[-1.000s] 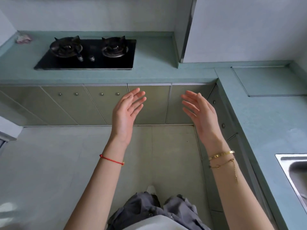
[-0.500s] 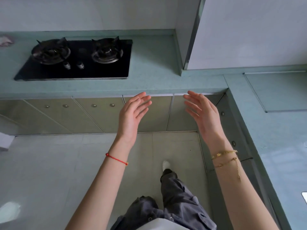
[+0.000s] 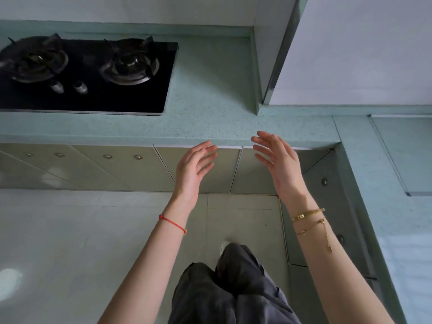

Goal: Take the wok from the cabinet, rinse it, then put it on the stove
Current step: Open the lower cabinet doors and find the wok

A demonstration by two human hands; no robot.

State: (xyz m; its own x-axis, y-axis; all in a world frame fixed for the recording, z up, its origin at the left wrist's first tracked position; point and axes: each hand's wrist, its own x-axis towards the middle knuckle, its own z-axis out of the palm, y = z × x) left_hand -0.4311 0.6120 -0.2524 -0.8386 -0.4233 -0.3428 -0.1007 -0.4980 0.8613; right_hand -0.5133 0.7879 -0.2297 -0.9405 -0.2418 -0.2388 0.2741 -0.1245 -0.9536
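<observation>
Both hands are up, empty, fingers loosely spread, palms facing each other. The left hand (image 3: pixel 191 169) sits dead centre and the right hand (image 3: pixel 278 164) is at its 3 o'clock, well apart. Just past them, the cabinet doors (image 3: pixel 219 178) are shut under the counter (image 3: pixel 210 90). The stove (image 3: pixel 93 94) is at 10 o'clock, burners bare. Where the wok is, cannot tell.

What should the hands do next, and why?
Probably reach one hand to a cabinet door and pull it open. The left hand and right hand are open and empty, the doors ahead are closed, no wok shows, and the stove is bare.
</observation>
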